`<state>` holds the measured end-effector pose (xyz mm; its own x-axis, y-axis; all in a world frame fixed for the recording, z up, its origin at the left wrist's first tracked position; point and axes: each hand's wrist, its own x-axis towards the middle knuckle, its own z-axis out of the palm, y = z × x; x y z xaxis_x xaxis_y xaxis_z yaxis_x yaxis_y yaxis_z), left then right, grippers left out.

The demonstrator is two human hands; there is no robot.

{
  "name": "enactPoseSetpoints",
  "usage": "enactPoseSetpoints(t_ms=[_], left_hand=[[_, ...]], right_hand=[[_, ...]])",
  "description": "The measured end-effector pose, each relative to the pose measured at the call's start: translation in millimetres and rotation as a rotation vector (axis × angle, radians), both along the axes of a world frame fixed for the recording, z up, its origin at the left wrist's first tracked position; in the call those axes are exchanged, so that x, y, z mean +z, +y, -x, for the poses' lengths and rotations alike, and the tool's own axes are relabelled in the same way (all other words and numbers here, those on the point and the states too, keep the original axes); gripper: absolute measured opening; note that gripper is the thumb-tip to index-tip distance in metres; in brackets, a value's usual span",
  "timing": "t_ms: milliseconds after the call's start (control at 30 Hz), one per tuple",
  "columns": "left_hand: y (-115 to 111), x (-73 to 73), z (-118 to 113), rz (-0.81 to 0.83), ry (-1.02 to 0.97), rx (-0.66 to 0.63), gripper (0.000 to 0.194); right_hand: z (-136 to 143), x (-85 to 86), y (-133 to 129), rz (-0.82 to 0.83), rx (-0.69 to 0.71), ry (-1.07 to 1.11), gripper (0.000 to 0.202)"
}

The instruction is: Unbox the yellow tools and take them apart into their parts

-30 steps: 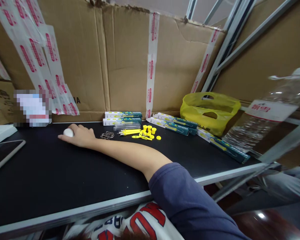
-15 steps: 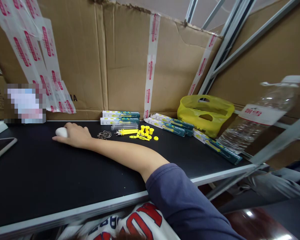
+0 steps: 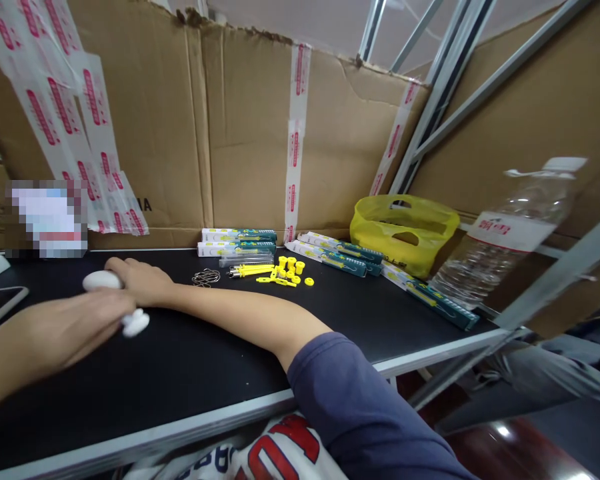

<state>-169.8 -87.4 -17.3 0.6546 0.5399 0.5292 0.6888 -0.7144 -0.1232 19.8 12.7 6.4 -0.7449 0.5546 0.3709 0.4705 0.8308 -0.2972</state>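
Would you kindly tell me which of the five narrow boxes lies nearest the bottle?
The rightmost box: it lies by itself, just in front of the bottle, whereas the other four lie in two pairs further left.

From where I stand, the person's right arm is stretched out across the front of the body, the elbow bent only slightly. A dark blue right sleeve (image 3: 365, 407) covers it to just above the elbow; below that the right forearm (image 3: 240, 317) is bare, running leftward to a nearly straight wrist. The right hand (image 3: 144, 283) lies back-up, its fingers bent, with the thumb side hidden from me. In front of it comes the left hand (image 3: 83, 320), rather blurred, at the end of a bare left forearm (image 3: 5, 363). Its back faces upward, its fingers are drawn together and point rightward. The two hands overlap to my eye; whether they touch, I can't tell.
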Motion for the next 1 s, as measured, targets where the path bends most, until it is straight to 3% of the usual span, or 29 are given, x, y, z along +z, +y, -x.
enactPoseSetpoints(t_ms=[67, 167, 300, 500, 733, 867, 1000], left_hand=[[24, 17.1, -21, -0.036, 0.11, -0.02, 0.034], [41, 28.3, -26, -0.125, 0.094, -0.027, 0.031], [34, 26.1, -13, -0.079, 0.028, 0.087, 0.029], [27, 22.6, -10, -0.121, -0.098, 0.231, 0.035], [28, 18.7, -14, -0.05, -0.058, 0.264, 0.042], [24, 21.3, -20, -0.076, -0.035, 0.297, 0.047], [25, 23.9, -25, -0.149, -0.023, 0.213, 0.043]], right_hand=[[-1, 0.7, 1, 0.001, 0.038, -0.04, 0.036], [-3, 0.0, 3, 0.011, 0.051, -0.045, 0.032], [0, -4.0, 7, 0.063, 0.024, 0.011, 0.036], [6, -11.5, 23, 0.305, -0.027, 0.254, 0.047], [5, -12.4, 34, 0.47, -0.102, 0.55, 0.048], [5, -11.0, 31, 0.498, -0.115, 0.584, 0.045], [6, -12.1, 30, 0.481, -0.072, 0.573, 0.04]])
